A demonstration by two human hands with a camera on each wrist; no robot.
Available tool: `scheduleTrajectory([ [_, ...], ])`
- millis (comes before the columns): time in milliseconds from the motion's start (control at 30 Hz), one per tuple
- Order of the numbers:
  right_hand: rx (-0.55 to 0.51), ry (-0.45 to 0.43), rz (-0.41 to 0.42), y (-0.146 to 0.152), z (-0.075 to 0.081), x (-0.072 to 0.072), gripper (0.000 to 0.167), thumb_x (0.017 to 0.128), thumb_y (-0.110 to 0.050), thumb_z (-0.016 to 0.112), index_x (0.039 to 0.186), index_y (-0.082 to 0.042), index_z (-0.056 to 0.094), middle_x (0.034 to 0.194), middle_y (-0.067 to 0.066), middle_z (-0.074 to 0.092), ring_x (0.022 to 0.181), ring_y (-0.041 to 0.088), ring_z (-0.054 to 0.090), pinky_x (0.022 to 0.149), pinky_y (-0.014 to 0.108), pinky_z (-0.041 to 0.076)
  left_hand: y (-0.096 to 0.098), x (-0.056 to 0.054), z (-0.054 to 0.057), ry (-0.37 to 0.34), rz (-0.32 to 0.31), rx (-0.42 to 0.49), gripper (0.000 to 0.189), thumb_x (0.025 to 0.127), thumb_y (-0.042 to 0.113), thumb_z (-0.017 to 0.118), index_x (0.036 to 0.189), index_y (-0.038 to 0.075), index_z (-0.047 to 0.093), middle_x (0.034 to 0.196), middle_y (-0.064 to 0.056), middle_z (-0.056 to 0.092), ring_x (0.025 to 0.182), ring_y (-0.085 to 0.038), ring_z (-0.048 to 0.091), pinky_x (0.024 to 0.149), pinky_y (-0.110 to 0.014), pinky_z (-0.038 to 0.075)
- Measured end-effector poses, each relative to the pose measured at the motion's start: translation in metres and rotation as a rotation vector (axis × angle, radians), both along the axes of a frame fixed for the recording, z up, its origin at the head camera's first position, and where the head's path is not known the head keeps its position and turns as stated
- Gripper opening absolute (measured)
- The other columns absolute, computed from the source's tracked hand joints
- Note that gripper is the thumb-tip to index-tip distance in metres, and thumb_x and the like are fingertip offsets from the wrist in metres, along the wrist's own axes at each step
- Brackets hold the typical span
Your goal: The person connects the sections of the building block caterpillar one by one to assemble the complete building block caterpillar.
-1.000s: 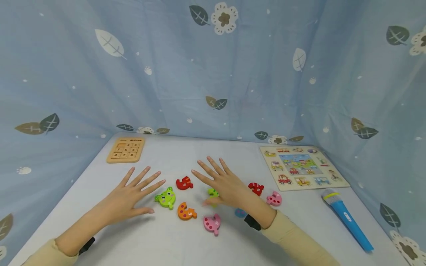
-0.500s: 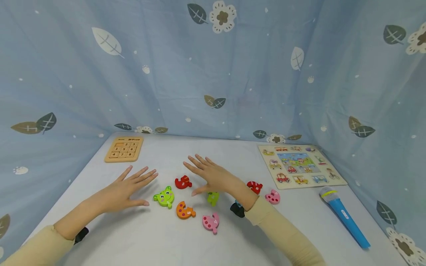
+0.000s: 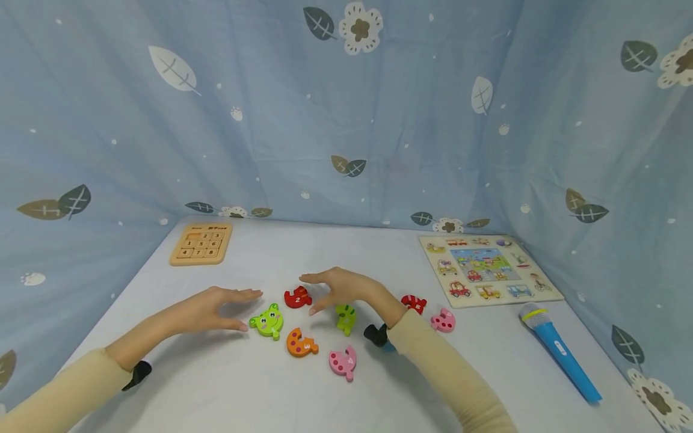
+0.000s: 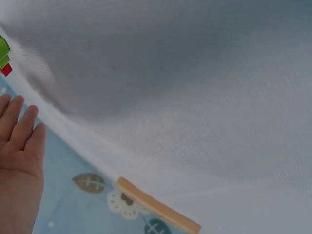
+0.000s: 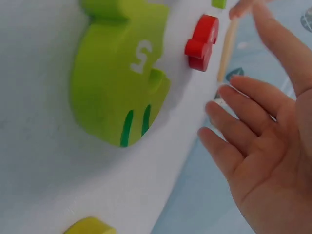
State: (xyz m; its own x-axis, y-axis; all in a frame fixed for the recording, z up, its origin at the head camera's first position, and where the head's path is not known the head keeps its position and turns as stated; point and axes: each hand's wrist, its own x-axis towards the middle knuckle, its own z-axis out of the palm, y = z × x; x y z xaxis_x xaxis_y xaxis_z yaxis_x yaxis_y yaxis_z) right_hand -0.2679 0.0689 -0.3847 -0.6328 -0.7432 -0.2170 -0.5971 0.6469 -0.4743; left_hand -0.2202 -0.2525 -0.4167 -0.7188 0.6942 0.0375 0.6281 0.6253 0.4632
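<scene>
Green frog head (image 3: pixel 269 322) flat on the white surface (image 3: pixel 260 397). Left hand (image 3: pixel 208 313) at its 9 o'clock, just beside; thumb spread from extended fingers. Red piece (image 3: pixel 297 297) numbered 2 at its 2 o'clock; right hand (image 3: pixel 338 287) beyond, fingers extended, thumb spread apart, near green piece (image 5: pixel 112 83) numbered 5, at 3 o'clock. Orange piece (image 3: pixel 301 343) at 4 o'clock; pink piece (image 3: pixel 343 363) same bearing, farther out.

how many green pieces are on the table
2 in sight: a smiling green piece near the left hand, and a striped green piece near the right hand. The right sleeve could hide more.
</scene>
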Motion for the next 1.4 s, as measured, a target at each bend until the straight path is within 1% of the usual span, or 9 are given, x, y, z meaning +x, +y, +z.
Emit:
scheduleTrajectory([
  [167,0.015,0.006,-0.037,-0.005,-0.004,-0.009,0.061,0.085,-0.035,0.075,0.14,-0.019,0.054,0.139,-0.002,0.054,0.128,0.016,0.048,0.104,0.035,0.044,0.004,-0.004,-0.002,-0.008,-0.027,0.033,0.067,0.083,0.046,0.072,0.137,0.01,0.056,0.139,-0.009,0.053,0.125,-0.031,0.051,0.099,-0.05,0.045],
  [333,-0.024,0.01,-0.087,-0.014,-0.007,-0.013,0.05,0.084,-0.026,0.077,0.13,-0.013,0.063,0.125,-0.002,0.064,0.113,0.014,0.059,0.091,0.024,0.05,0.006,-0.006,-0.005,-0.03,-0.036,0.029,0.068,0.08,0.048,0.072,0.136,0.012,0.057,0.138,-0.012,0.053,0.125,-0.03,0.051,0.1,-0.049,0.044],
  [533,-0.063,0.013,-0.168,-0.023,-0.013,-0.012,0.042,0.08,-0.022,0.081,0.119,-0.01,0.069,0.11,-0.004,0.069,0.093,0.008,0.06,0.076,0.016,0.05,0.008,-0.006,-0.008,-0.058,-0.034,0.033,0.07,0.079,0.05,0.073,0.136,0.013,0.057,0.139,-0.01,0.053,0.127,-0.03,0.05,0.101,-0.05,0.042],
  [633,-0.062,0.02,-0.18,-0.026,-0.015,-0.012,0.042,0.079,-0.025,0.082,0.117,-0.011,0.07,0.103,-0.006,0.068,0.086,0.006,0.057,0.07,0.015,0.049,0.01,-0.005,-0.009,-0.06,-0.036,0.034,0.07,0.08,0.05,0.072,0.137,0.013,0.056,0.139,-0.009,0.053,0.127,-0.029,0.049,0.102,-0.05,0.042],
  [800,-0.064,0.028,-0.185,-0.031,-0.017,-0.011,0.044,0.078,-0.026,0.083,0.117,-0.01,0.07,0.1,-0.005,0.067,0.085,0.007,0.055,0.069,0.015,0.048,0.013,-0.006,-0.01,-0.056,-0.048,0.055,0.069,0.079,0.048,0.073,0.137,0.013,0.056,0.139,-0.008,0.053,0.127,-0.029,0.05,0.101,-0.05,0.043],
  [900,-0.076,0.037,-0.193,-0.033,-0.018,-0.009,0.044,0.076,-0.025,0.084,0.115,-0.009,0.07,0.098,-0.005,0.067,0.084,0.008,0.054,0.069,0.014,0.048,0.017,-0.006,-0.011,-0.077,-0.054,0.067,0.071,0.077,0.048,0.075,0.136,0.013,0.057,0.139,-0.007,0.053,0.128,-0.028,0.049,0.101,-0.05,0.042],
  [1033,-0.083,0.071,-0.193,-0.038,-0.022,-0.008,0.042,0.074,-0.025,0.085,0.11,-0.008,0.071,0.091,-0.004,0.064,0.08,0.009,0.052,0.067,0.014,0.047,0.021,-0.006,-0.013,-0.102,-0.044,0.05,0.074,0.076,0.05,0.076,0.137,0.014,0.056,0.139,-0.008,0.053,0.128,-0.028,0.048,0.103,-0.05,0.04],
  [1200,-0.059,0.114,-0.193,-0.042,-0.027,-0.007,0.043,0.073,-0.029,0.086,0.108,-0.009,0.071,0.087,-0.006,0.06,0.079,0.009,0.051,0.069,0.015,0.046,0.024,-0.006,-0.013,-0.1,-0.045,0.026,0.073,0.076,0.05,0.076,0.137,0.015,0.056,0.139,-0.009,0.053,0.128,-0.028,0.049,0.103,-0.05,0.04],
  [1400,-0.053,0.138,-0.187,-0.042,-0.025,-0.005,0.042,0.073,-0.03,0.086,0.107,-0.01,0.071,0.086,-0.006,0.06,0.078,0.009,0.05,0.069,0.014,0.046,0.027,-0.006,-0.012,-0.086,-0.034,0.023,0.074,0.076,0.053,0.074,0.136,0.015,0.057,0.138,-0.009,0.054,0.127,-0.029,0.05,0.103,-0.05,0.042],
])
